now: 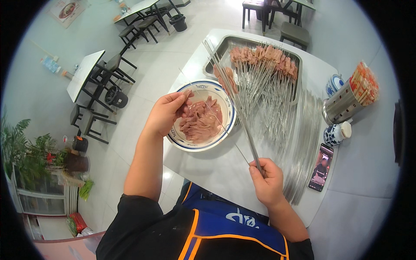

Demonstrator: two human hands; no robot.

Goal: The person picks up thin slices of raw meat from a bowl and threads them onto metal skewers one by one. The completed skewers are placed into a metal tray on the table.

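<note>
My left hand (171, 109) pinches a small slice of raw meat (187, 93) above the left side of a bowl. That white bowl (230, 97) has blue rim bands and holds a heap of raw meat slices (201, 122). Low on the right, my right hand (267, 178) grips a bundle of long metal skewers (245, 128) by their near ends. One thin skewer (241, 152) splays from the bundle and slants up-left across the bowl. Meat pieces (224, 78) appear around the bundle's upper part; whether they are threaded on it, I cannot tell.
Behind the bowl, a steel tray (224, 42) holds several loaded meat skewers (263, 55). Bare skewers (304, 139) lie along the table's right side. Beyond them stand a steel holder of wrapped chopsticks (344, 100), a blue-white jar (333, 135) and a lit phone (321, 167).
</note>
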